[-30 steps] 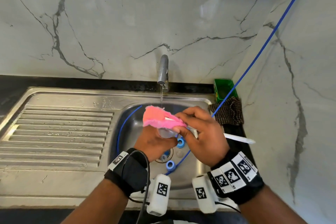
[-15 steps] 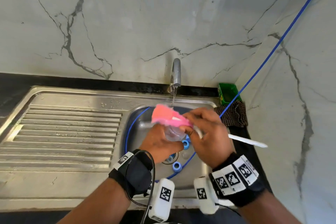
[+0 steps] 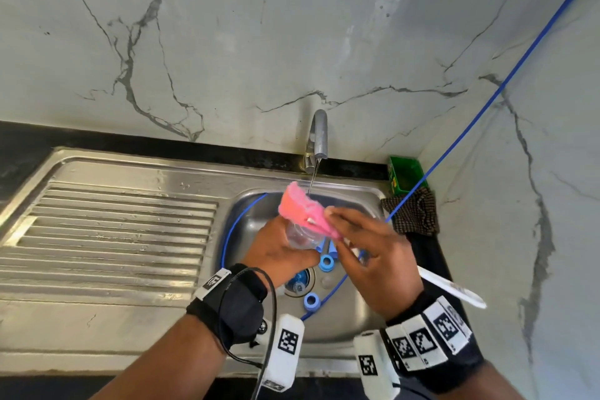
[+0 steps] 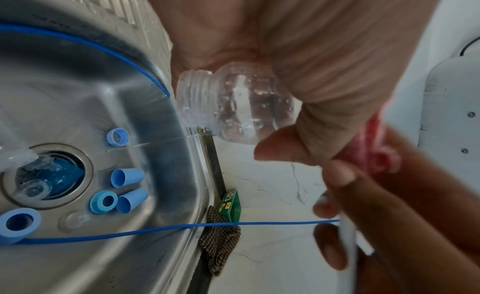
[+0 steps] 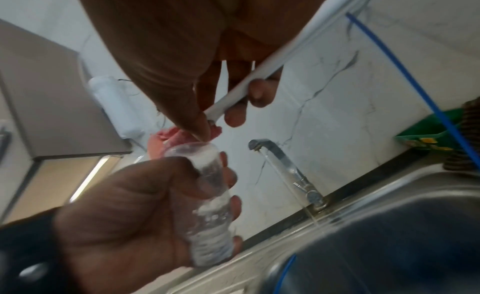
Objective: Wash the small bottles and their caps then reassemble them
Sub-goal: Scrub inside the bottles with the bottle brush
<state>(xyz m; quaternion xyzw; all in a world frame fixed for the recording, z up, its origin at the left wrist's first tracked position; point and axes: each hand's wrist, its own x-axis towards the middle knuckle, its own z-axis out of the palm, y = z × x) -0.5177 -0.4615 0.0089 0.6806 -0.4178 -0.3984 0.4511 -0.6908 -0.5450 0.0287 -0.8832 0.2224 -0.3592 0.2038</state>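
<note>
My left hand (image 3: 285,248) grips a small clear bottle (image 3: 300,235) over the sink basin, its open threaded mouth (image 4: 193,99) tipped toward the basin and wet inside. My right hand (image 3: 352,237) holds the white handle (image 3: 451,291) of a brush, and its pink sponge head (image 3: 302,209) lies against the bottle's far end. Several blue caps (image 3: 325,262) (image 4: 127,178) lie loose on the basin floor by the drain. A clear small part (image 4: 32,192) sits in the drain.
The tap (image 3: 318,136) runs a thin stream into the steel sink (image 3: 246,214). A ribbed drainboard (image 3: 113,237) lies to the left. A blue cord (image 3: 487,107) crosses the basin. A checked cloth (image 3: 414,214) and a green box (image 3: 404,172) sit at the back right corner.
Both hands stay over the basin with the same holds. The pink sponge head has slid and tilted a little across the bottle's end.
</note>
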